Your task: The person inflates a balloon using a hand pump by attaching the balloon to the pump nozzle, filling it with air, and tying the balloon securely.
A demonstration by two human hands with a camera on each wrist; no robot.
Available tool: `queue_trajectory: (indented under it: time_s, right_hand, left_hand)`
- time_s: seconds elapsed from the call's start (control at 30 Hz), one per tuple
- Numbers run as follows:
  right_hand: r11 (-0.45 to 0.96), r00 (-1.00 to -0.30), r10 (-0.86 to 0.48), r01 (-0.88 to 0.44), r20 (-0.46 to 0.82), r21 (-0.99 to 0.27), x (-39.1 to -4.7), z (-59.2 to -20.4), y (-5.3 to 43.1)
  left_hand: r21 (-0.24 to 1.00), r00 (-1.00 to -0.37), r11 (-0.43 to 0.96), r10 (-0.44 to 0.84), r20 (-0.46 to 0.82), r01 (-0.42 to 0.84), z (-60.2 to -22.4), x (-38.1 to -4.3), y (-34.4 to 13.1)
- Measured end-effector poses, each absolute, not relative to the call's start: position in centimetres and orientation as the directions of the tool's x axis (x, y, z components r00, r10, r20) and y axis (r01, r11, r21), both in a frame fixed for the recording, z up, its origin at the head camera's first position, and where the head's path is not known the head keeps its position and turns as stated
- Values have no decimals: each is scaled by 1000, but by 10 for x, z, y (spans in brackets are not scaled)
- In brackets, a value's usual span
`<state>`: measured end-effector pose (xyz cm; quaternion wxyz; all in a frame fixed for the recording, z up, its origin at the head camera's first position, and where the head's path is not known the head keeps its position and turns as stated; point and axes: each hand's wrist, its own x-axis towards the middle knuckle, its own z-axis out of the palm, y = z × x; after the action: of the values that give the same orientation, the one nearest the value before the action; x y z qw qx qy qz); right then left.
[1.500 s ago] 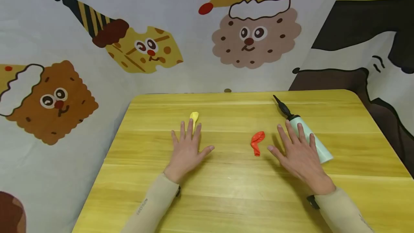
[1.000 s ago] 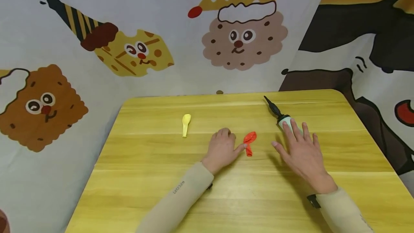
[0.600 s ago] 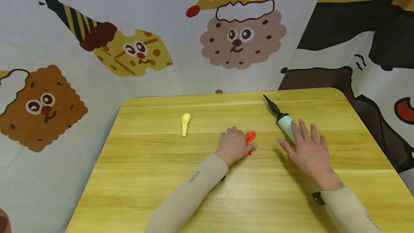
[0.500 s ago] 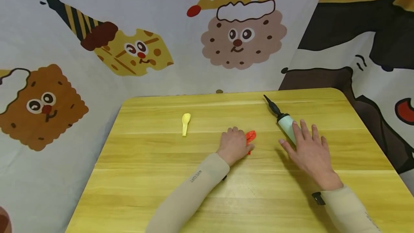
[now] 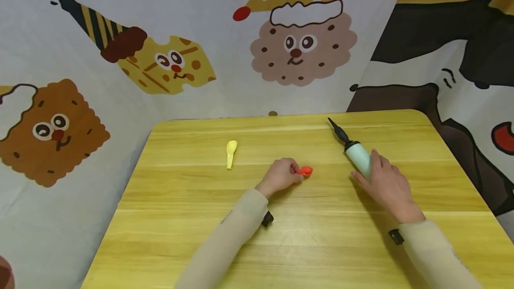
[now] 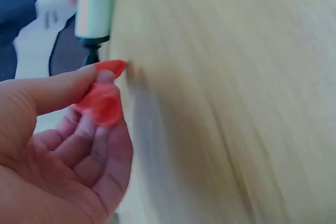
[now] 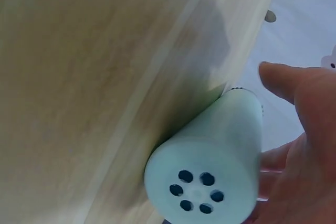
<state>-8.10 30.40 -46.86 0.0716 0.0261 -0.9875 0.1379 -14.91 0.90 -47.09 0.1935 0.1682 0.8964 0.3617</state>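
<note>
Between thumb and fingers, my left hand pinches a limp red balloon over the middle of the table. The left wrist view shows the balloon folded at the thumb tip. A mint-green balloon pump with a black nozzle lies at the right, nozzle pointing to the far edge. My right hand is over the pump's rear part, hiding it in the head view. In the right wrist view the thumb stands apart from the pump body, while the other fingers are along its far side, partly hidden.
A flat yellow balloon lies on the wooden table, left of my left hand. Behind the table's far edge hangs a white cloth printed with cartoon figures.
My left hand went from beside the yellow balloon right to the red one, pinched it and drew back slightly left with it. The right hand's fingers have bent down over the pump.
</note>
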Motion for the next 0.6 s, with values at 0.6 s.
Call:
queue_trajectory:
  time_s: [0.6]
  right_hand:
    - [913,-998,3,31,-70,-406,-90,-457,292]
  left_hand:
    - [727,-888,-519,166,-430,-449,-474,-150,-42]
